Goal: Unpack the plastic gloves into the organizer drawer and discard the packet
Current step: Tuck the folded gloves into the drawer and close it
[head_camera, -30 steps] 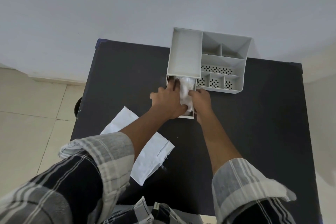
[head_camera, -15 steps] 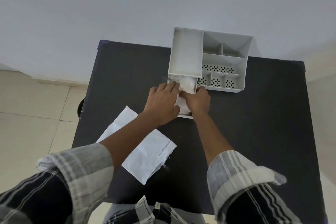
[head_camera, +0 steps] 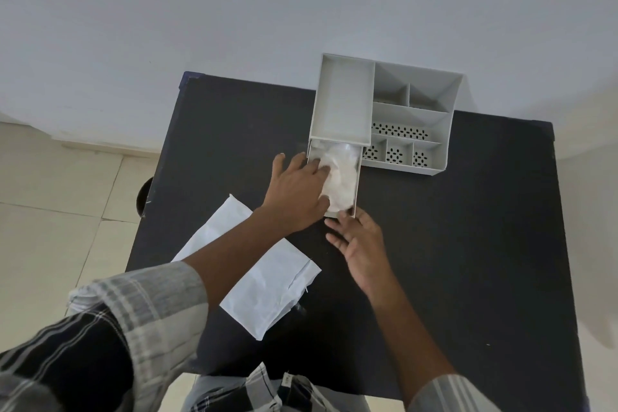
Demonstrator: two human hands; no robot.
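Observation:
A grey organizer (head_camera: pixel 411 117) stands at the far edge of the black table (head_camera: pixel 468 244). Its drawer (head_camera: pixel 358 187) is pulled out toward me and holds a crumpled bundle of clear plastic gloves (head_camera: pixel 342 174). My left hand (head_camera: pixel 297 194) lies flat over the drawer's left side, fingers spread and pressing on the gloves. My right hand (head_camera: pixel 359 246) hovers just in front of the drawer, fingers apart, holding nothing. The white packet (head_camera: pixel 257 274) lies flat on the table near me, partly under my left forearm.
A dark round object (head_camera: pixel 144 197) shows on the floor beside the table's left edge. The organizer's upper compartments hold nothing I can see. A wall rises directly behind the table, and tiled floor lies to the left.
My right hand has pulled back out of the drawer toward me and opened. My left hand stays on the gloves, now flatter over them.

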